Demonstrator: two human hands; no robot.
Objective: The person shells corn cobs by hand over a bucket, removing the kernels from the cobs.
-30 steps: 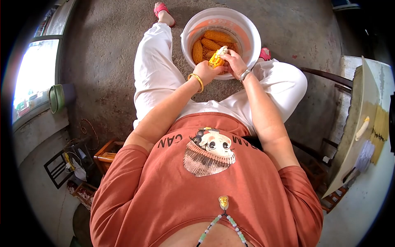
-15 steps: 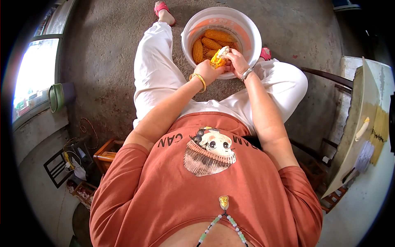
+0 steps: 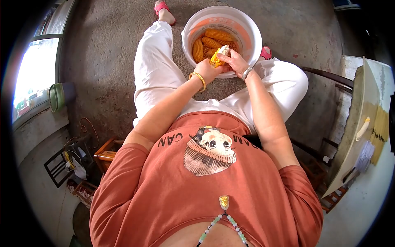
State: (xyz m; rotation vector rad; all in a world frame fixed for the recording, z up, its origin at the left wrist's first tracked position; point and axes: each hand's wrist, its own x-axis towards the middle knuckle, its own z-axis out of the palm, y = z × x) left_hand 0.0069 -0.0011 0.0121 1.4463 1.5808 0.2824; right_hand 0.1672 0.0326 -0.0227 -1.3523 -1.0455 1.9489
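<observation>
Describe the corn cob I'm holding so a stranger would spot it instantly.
Find the white bucket between your legs. Above its near side, your left hand and right hand hold a cob. Its far end is whitish, while the cobs lying inside the bucket show only orange-yellow.

A rough, stained grey-brown floor (image 3: 103, 78) fills most of the ground I can see. On the left of my view, strong white light comes through a window (image 3: 36, 78) in a grey-green frame, and I can make out little beyond the glass. Below it the wall (image 3: 35, 181) is pale and scuffed, with an orange-brown piece of wooden furniture (image 3: 108, 154) near it. To my right, a flat panel (image 3: 351, 154) stands tilted before another pale wall (image 3: 368, 210), and the upper right corner falls into shadow.
</observation>
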